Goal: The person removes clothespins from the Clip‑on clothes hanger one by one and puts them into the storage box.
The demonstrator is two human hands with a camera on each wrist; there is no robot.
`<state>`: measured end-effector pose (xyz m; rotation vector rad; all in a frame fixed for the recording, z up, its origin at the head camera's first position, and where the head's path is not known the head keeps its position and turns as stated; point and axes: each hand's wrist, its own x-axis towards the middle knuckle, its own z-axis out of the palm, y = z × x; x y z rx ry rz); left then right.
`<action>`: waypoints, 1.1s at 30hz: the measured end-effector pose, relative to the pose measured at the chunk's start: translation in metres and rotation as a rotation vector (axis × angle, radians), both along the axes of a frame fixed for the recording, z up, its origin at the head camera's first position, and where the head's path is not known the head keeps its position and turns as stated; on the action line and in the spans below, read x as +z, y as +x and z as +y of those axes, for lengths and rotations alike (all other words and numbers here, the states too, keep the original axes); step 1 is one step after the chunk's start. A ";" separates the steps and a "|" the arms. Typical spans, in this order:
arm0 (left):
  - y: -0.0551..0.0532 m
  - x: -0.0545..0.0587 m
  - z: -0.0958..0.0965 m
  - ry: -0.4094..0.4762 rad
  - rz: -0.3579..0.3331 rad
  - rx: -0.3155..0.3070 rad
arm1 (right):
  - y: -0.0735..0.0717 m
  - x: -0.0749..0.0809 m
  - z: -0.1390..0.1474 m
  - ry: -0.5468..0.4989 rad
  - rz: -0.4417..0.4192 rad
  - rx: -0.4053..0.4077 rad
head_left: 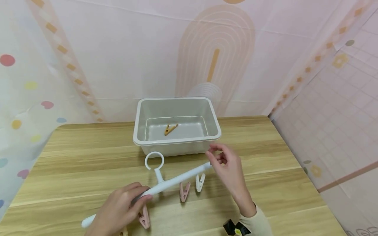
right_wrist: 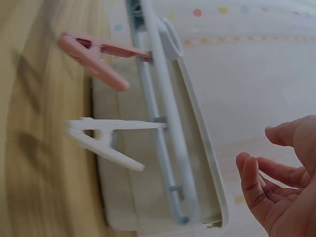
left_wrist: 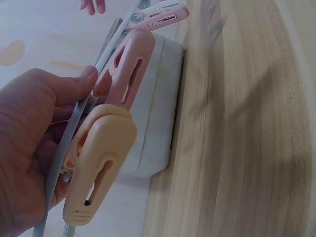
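Observation:
A white clip hanger (head_left: 184, 176) with a ring-shaped hook (head_left: 162, 160) is held slanting over the table by my left hand (head_left: 118, 206), thumb and fingers round its bar. Two pink clothespins (head_left: 184, 192) (left_wrist: 126, 74), a white clothespin (head_left: 199, 183) and a peach clothespin (left_wrist: 101, 163) hang along its underside. The peach one and one pink one are close to my left fingers. By the hanger's right end is my right hand (head_left: 228, 167); the right wrist view shows its fingers (right_wrist: 254, 185) loosely bent, apart from the bar and holding nothing.
Behind the hanger stands a pale grey plastic bin (head_left: 177, 143) against the patterned backdrop (head_left: 133, 65). An orange-brown clothespin (head_left: 170, 130) lies on the bin's floor. The wood-grain table (head_left: 283, 193) extends to both sides. A small black object (head_left: 233, 227) is by the right sleeve (head_left: 256, 223).

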<state>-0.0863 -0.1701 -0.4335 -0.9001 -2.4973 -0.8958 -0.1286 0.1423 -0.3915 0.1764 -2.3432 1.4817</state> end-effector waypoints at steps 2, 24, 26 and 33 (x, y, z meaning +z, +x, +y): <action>0.000 -0.001 0.000 0.002 0.000 0.003 | 0.003 -0.005 0.000 0.009 -0.004 -0.002; -0.002 0.000 0.001 0.015 0.027 0.050 | 0.020 -0.038 0.001 0.113 -0.117 -0.074; -0.002 0.000 0.001 0.022 0.019 0.046 | 0.020 -0.041 0.001 0.110 -0.139 -0.077; -0.002 -0.001 0.003 0.050 0.013 0.030 | 0.024 -0.054 -0.002 0.088 -0.211 -0.044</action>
